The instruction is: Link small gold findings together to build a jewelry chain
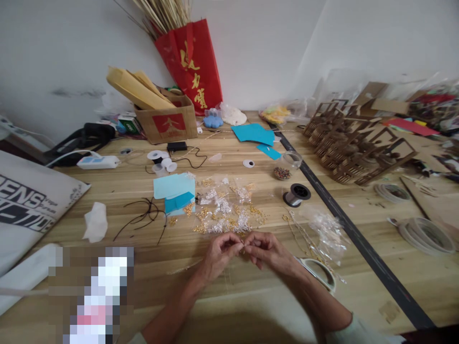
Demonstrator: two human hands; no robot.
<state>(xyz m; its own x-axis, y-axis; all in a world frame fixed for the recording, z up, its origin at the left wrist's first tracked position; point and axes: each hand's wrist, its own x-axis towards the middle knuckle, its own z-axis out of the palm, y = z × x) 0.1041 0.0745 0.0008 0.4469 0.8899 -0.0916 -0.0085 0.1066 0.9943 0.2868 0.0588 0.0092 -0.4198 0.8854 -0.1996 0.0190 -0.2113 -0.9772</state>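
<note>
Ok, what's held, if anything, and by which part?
The left hand and right hand pinch a tiny piece at their fingertips; too small to tell what, or which part.

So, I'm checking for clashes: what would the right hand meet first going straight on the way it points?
Probably the left hand, close opposite it; whether they touch is unclear.

Gold and silver are shown by small pieces [241,222] at centre; the red bag [195,67], top centre, is lettered gold; the tabletop [132,179] is brown-streaked.
</note>
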